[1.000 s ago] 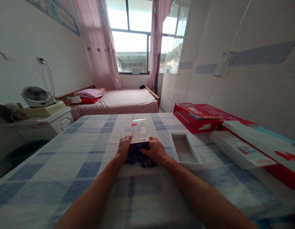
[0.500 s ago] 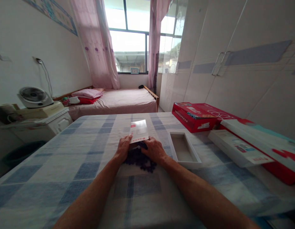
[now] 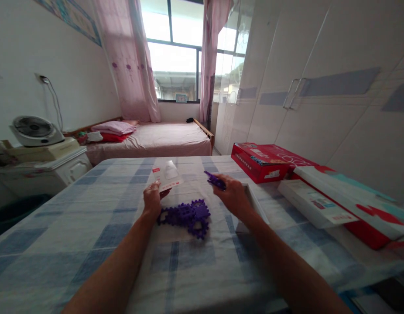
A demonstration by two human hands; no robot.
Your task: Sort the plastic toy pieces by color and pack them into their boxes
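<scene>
My left hand (image 3: 152, 199) is closed on the near left edge of a white card-like piece (image 3: 166, 176) with red print, held tilted and shining in the light. Whether it is a flat card or a thin box cannot be made out. In my right hand (image 3: 234, 194) there is a purple toothed plastic piece (image 3: 215, 180), partly covered by the fingers. Between my forearms a loose heap of purple toothed pieces (image 3: 184, 213) lies on the checked tablecloth. A shallow white open box (image 3: 259, 207) stands under my right wrist, largely hidden by it.
A red box (image 3: 261, 161) lies at the table's right rear. Before it are a white printed box (image 3: 316, 203) and a long white-and-red package (image 3: 355, 205). A bed (image 3: 169, 135) stands beyond the table, a small fan (image 3: 36, 130) at the left.
My hands have moved apart. The left carried the white piece leftward; the right moved right with a purple piece, uncovering the purple heap. The view has shifted slightly.
</scene>
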